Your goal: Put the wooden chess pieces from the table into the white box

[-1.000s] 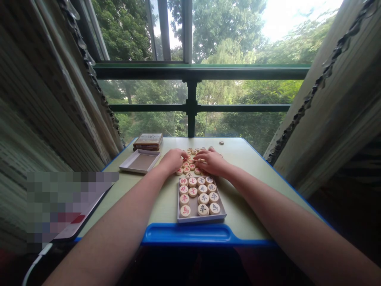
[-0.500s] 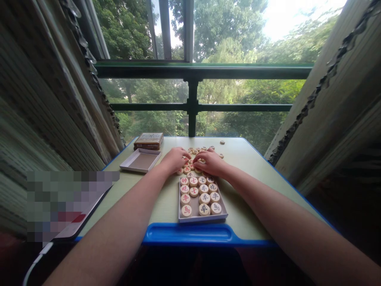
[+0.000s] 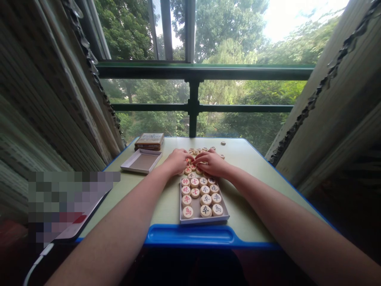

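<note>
From where I stand, the left hand (image 3: 177,161) is bowed inward over the loose pieces (image 3: 187,171), which lie on the table (image 3: 166,198) between the two hands and just beyond the tray (image 3: 199,221). Its fingertips reach in among them; whether it pinches one I cannot tell. Facing it, the right hand (image 3: 212,163) leans in with fingers loosely parted, tips down at the same cluster, and I can't make out a grip there either. To handle these well, I'd keep both palms low and the touch light, steady neighbours with one hand while the other takes a piece by its rim, and keep the wrists off the tray's far wall, since a bump could jostle what sits inside.

Counting left to right: two curtains (image 3: 50,99), one each side; one device (image 3: 71,228), mostly blurred out, with one white cable (image 3: 34,264); one lid (image 3: 142,162); a carton (image 3: 149,141), perhaps two stacked; one tray. Fourteen tray pieces (image 3: 206,198) show their tops, six marked red and eight black, with any beneath hidden. The loose ones are too covered by fingers to count, though one far piece (image 3: 223,143) lies alone.
</note>
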The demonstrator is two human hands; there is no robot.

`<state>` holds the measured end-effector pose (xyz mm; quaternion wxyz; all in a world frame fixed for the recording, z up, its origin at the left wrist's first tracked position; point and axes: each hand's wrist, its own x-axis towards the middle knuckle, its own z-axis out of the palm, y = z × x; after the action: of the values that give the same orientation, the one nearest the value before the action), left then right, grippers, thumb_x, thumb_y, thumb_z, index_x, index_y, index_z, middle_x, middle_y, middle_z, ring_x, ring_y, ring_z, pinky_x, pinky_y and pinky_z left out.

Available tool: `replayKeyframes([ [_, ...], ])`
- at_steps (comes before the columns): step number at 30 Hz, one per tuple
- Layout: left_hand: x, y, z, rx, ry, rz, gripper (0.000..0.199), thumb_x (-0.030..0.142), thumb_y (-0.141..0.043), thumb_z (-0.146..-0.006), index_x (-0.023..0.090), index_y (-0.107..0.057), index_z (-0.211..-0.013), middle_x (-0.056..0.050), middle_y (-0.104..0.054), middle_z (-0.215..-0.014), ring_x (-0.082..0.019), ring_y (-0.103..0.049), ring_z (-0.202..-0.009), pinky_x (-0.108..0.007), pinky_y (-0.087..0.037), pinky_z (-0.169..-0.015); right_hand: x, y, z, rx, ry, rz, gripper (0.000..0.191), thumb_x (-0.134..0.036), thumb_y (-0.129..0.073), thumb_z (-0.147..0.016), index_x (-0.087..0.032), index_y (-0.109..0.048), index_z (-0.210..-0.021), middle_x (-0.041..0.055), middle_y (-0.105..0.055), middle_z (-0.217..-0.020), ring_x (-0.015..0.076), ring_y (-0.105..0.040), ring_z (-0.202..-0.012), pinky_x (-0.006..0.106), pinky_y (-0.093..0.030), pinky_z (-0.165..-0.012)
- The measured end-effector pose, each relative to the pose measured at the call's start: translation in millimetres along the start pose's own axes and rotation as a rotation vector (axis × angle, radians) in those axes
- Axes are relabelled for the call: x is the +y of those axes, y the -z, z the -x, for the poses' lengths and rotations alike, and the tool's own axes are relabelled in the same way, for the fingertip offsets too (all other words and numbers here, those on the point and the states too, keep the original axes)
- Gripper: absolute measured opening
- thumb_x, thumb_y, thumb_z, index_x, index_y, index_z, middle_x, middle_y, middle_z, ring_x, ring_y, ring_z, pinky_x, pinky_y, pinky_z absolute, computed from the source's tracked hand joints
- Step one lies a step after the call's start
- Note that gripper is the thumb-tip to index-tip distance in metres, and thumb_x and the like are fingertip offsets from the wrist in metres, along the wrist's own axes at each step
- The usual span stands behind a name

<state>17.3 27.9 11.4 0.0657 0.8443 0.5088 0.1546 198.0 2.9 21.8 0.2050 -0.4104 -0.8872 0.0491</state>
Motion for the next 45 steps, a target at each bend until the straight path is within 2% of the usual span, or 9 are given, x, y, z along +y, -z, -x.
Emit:
replayKeyframes([
  [7, -0.3, 0.9, 0.6, 0.083, 0.039, 0.013, 0.043, 0.008, -0.045, -0.070, 0.025, -0.069, -0.101, -0.004, -0.061, -0.108, -0.021, -0.049, -0.108, -0.032, -0.037, -0.100, 1.4, 0.2, -1.1, -0.007, -0.039, 0.005, 0.020, -0.021, -0.053, -0.081, -0.021, -0.072, -0.088, 0.0047, -0.068, -0.102, 0.0193, -0.056, -0.089, 0.038, -0.031, -0.089],
  [11, -0.5, 1.0, 1.0, 0.065, 0.030, 0.021, 0.039, 0.008, -0.045, -0.068, 0.025, -0.072, -0.091, -0.003, -0.061, -0.105, -0.021, -0.050, -0.106, -0.032, -0.038, -0.100, 1.3, 2.3, -0.7, -0.036, -0.028, 0.006, 0.021, -0.020, -0.052, -0.081, -0.022, -0.072, -0.088, 0.0045, -0.068, -0.102, 0.0193, -0.056, -0.089, 0.038, -0.031, -0.089],
  [17, -1.6, 0.0, 0.0, 0.061, 0.027, 0.020, 0.041, 0.006, -0.046, -0.067, 0.026, -0.072, -0.092, -0.002, -0.062, -0.106, -0.020, -0.051, -0.106, -0.030, -0.038, -0.099, 1.4, 3.7, 0.1, -0.035, 0.008, -0.012, 0.024, -0.015, -0.052, -0.079, -0.024, -0.072, -0.087, 0.0015, -0.068, -0.102, 0.0185, -0.055, -0.089, 0.038, -0.031, -0.089],
  [22, -1.9, 2.6, 0.4, 0.073, 0.073, 0.027, 0.042, 0.004, -0.046, -0.068, 0.024, -0.070, -0.095, -0.003, -0.063, -0.107, -0.018, -0.053, -0.106, -0.026, -0.039, -0.097, 8.5, 3.0, 0.3, 0.043, -0.124, 0.063, 0.022, -0.020, -0.053, -0.079, -0.022, -0.072, -0.089, 0.0044, -0.066, -0.107, 0.0224, -0.052, -0.096, 0.037, -0.033, -0.088],
  [25, -0.6, 4.7, 2.8, 0.035, 0.118, 0.030, 0.040, 0.004, -0.046, -0.069, 0.023, -0.069, -0.096, -0.003, -0.064, -0.107, -0.017, -0.056, -0.101, -0.023, -0.042, -0.091, 11.2, 2.7, 0.6, 0.004, -0.177, 0.125, 0.024, -0.024, -0.051, -0.080, -0.021, -0.072, -0.092, 0.0056, -0.066, -0.107, 0.0221, -0.052, -0.096, 0.037, -0.032, -0.089],
  [29, 0.0, 5.6, 5.1, 0.030, 0.137, 0.021, 0.038, 0.005, -0.047, -0.069, 0.022, -0.069, -0.095, -0.003, -0.065, -0.107, -0.016, -0.058, -0.098, -0.021, -0.042, -0.088, 12.1, 1.8, 0.4, -0.025, -0.145, 0.105, 0.025, -0.024, -0.049, -0.082, -0.021, -0.071, -0.093, 0.0050, -0.067, -0.106, 0.0207, -0.054, -0.095, 0.036, -0.030, -0.091],
  [33, -1.0, 5.4, 4.3, 0.036, 0.139, 0.006, 0.038, 0.005, -0.047, -0.069, 0.022, -0.069, -0.095, -0.004, -0.066, -0.105, -0.018, -0.059, -0.097, -0.024, -0.043, -0.088, 11.5, 0.9, 0.2, -0.010, -0.106, 0.080, 0.024, -0.023, -0.050, -0.082, -0.020, -0.071, -0.094, 0.0065, -0.066, -0.107, 0.0218, -0.053, -0.097, 0.038, -0.030, -0.089],
  [39, 0.5, 5.2, 3.0, 0.053, 0.091, 0.058, 0.036, 0.006, -0.047, -0.070, 0.023, -0.071, -0.090, -0.003, -0.064, -0.106, -0.017, -0.059, -0.095, -0.025, -0.043, -0.091, 6.1, 2.2, 2.1, -0.048, -0.017, 0.034, 0.025, -0.026, -0.049, -0.084, -0.022, -0.071, -0.095, 0.0037, -0.064, -0.112, 0.0204, -0.053, -0.095, 0.037, -0.031, -0.087],
  [45, 1.4, 5.4, 3.1, 0.032, 0.087, 0.076, 0.040, 0.004, -0.044, -0.067, 0.021, -0.072, -0.089, -0.003, -0.065, -0.104, -0.017, -0.059, -0.096, -0.024, -0.043, -0.093, 3.5, 4.0, 2.3, -0.059, -0.009, 0.043, 0.025, -0.023, -0.049, -0.082, -0.022, -0.070, -0.094, 0.0027, -0.066, -0.108, 0.0201, -0.054, -0.094, 0.036, -0.032, -0.087],
])
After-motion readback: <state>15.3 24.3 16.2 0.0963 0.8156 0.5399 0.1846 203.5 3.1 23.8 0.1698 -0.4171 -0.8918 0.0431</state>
